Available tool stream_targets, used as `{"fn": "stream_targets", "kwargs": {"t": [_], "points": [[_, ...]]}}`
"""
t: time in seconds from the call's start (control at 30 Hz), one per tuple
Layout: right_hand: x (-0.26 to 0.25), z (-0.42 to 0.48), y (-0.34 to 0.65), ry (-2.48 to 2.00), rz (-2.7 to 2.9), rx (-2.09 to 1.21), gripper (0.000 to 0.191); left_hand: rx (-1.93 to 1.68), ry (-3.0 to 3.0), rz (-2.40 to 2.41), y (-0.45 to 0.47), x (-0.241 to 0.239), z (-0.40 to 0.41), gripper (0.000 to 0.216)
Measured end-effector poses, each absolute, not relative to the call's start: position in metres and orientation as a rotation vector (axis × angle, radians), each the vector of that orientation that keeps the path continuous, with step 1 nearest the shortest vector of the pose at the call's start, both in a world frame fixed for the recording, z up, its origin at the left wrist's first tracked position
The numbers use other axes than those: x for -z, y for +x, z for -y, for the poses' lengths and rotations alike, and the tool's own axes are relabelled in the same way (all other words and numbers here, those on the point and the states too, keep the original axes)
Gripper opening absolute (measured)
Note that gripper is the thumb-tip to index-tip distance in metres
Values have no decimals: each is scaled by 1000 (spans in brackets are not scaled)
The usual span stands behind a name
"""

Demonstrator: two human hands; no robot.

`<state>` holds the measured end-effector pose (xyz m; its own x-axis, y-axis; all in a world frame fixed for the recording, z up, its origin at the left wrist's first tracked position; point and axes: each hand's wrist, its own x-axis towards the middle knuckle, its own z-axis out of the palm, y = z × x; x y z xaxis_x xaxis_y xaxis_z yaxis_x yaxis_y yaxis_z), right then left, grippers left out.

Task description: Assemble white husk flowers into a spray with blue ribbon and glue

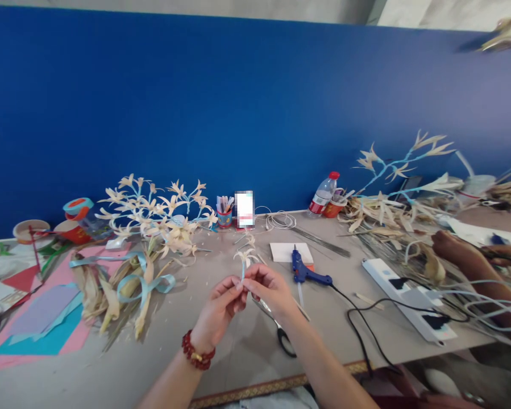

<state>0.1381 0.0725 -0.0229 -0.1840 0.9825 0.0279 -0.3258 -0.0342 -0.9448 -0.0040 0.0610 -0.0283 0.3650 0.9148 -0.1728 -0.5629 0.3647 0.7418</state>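
My left hand [219,309] and my right hand [269,288] meet above the table's middle, both pinched on the blue-wrapped stem of a small cream straw flower [245,258] that stands up between the fingertips. A red bead bracelet [196,355] is on my left wrist. Black-handled scissors [281,335] lie on the table under my right forearm. A blue glue gun [306,274] rests just right of my hands, its black cord trailing off the front edge.
A heap of finished cream flowers [157,218] and straw with light blue ribbon [140,284] lies left, beside coloured paper sheets [42,318]. A white power strip [408,301], a water bottle [323,196] and another person's hands [464,253] are on the right. A blue wall stands behind.
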Motion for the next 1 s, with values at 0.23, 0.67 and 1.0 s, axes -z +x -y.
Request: {"fn": "stream_targets", "kwargs": {"t": [0.23, 0.67, 1.0], "points": [[27, -75, 141, -862, 1050, -1568, 21, -1041, 622, -623, -1, 29, -61, 14], [24, -74, 139, -876, 1002, -1621, 24, -1042, 640, -636, -4, 30, -61, 13], [25, -72, 137, -862, 1042, -1629, 23, -1009, 701, -639, -10, 32, -60, 14]]}}
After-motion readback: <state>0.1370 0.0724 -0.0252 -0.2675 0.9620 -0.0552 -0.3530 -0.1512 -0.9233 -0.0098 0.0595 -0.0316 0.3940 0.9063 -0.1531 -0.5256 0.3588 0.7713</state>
